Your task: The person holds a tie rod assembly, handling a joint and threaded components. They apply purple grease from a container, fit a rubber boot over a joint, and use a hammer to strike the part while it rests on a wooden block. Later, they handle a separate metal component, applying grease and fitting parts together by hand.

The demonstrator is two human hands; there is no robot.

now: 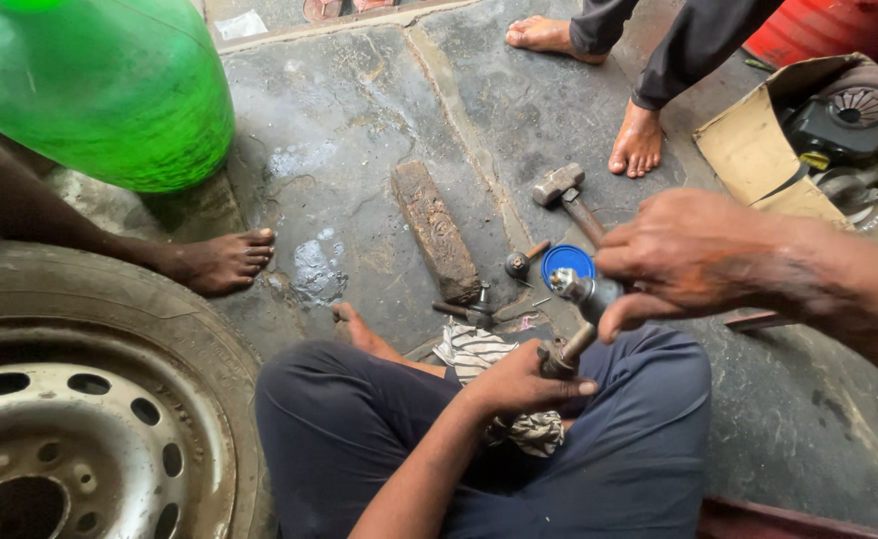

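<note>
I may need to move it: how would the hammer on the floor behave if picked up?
The hammer probably feels head-heavy: its metal head is thick and its handle slim. It lies flat on the stone floor, so rolling seems unlikely. Stiff, surely not fragile.

The right hand (688,255) hides most of the metal joint part (584,294).

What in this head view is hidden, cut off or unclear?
- Metal part: the right hand covers its upper end and the left hand its lower end.
- Hammer: handle end behind the right hand.
- Wheel and green container: cut by the frame edges.
- Engine part in the carton: cut at the right edge.
</note>
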